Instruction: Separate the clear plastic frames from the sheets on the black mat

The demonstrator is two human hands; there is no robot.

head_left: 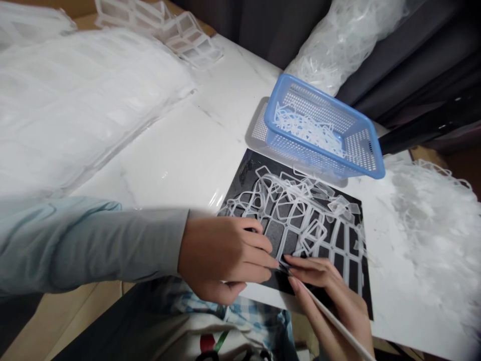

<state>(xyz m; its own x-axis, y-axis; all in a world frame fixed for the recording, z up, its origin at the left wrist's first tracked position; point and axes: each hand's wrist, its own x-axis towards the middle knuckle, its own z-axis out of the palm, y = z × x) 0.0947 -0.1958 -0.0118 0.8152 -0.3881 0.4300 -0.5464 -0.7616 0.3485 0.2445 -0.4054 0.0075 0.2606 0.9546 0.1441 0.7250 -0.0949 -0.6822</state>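
On the black mat (246, 173): a translucent frame sheet (332, 246) lies flat before me, loose plastic loops (285, 186) tangled over its far half.
My left hand (233, 258): palm down and half open, closed round nothing, its fingertips at the sheet's near edge.
My right hand (330, 296): I pinch a slim white tool (330, 315) between thumb and fingers, its tip just beside my left fingertips.
Blue basket (319, 149): beyond the mat, white strips inside.
Table's left: translucent sheets (86, 100), stacked.
Table's right: a pale plastic heap (436, 235).
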